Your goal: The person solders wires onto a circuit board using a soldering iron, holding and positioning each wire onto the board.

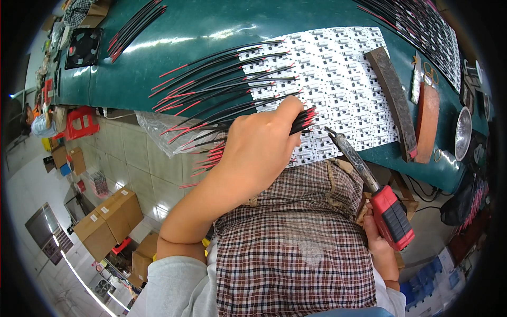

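A bundle of black wires with red ends (302, 120) is pinched in my left hand (264, 142), which is closed over the near-left part of a white circuit board panel (338, 79). Rows of small components cover the panel. More black wires (222, 79) lie side by side along its left side, their far ends reaching onto it and their red ends hanging past the table edge. To the right, my right hand (376, 235) grips a soldering iron (391, 214) with a red and black handle. The iron's dark tip points up-left, just over the panel's near edge, close to the bundle.
A dark bar (393, 100) lies across the panel's right side, beside a reddish-brown block (426, 124). A metal bowl (463, 133) stands farther right on the green table (211, 26). More wires (134, 31) and a black fan (83, 47) lie at the far left.
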A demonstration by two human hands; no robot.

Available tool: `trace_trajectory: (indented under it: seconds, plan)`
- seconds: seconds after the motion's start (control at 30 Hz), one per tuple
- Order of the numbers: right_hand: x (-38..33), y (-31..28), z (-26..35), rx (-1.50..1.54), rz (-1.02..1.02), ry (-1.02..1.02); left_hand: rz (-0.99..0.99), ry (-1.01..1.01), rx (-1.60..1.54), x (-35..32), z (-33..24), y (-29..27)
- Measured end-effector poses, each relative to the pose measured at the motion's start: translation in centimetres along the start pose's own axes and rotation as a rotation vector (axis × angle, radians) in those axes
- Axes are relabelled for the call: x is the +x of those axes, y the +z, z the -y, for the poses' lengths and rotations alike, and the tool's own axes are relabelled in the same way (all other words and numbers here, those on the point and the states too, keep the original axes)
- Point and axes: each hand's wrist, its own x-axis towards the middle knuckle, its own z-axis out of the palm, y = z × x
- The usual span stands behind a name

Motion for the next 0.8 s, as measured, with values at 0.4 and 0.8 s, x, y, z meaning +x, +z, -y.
trace_trajectory:
  seconds: [0.4,0.8]
  plan:
    - [0.7,-0.6,1.3,-0.1,-0.047,-0.16,0.053,-0.031,0.019,-2.5,-1.9,0.2]
    - [1.0,-0.5,1.2,-0.176,0.023,-0.171,-0.136,0.065,-0.017,-2.2,-0.2,2.6]
